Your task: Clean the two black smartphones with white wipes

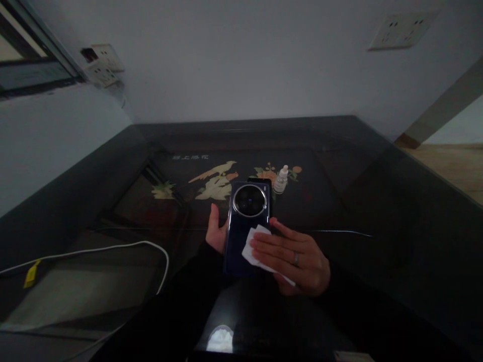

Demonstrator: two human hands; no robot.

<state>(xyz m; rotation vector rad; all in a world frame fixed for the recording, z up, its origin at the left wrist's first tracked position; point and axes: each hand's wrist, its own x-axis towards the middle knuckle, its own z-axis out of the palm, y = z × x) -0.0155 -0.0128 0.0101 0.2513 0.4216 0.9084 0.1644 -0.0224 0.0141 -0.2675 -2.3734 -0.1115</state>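
A dark blue phone point(245, 221) with a large round camera ring is held back-up over the dark table. My left hand point(216, 235) grips its left edge from below, thumb raised along the side. My right hand point(294, 256), with a ring on one finger, lies flat on the lower right of the phone's back and presses a small folded white wipe point(252, 247) against it. A small clear bottle point(280, 180) with a white cap stands upright on the table just beyond the phone's top right corner.
The glossy dark table point(377, 201) has a bird-and-flower inlay point(217, 182). A white cable point(124, 247) with a yellow tag point(31, 274) lies at the left. Walls with power sockets point(101, 66) close in the back and left; a second socket plate point(400, 29) is upper right.
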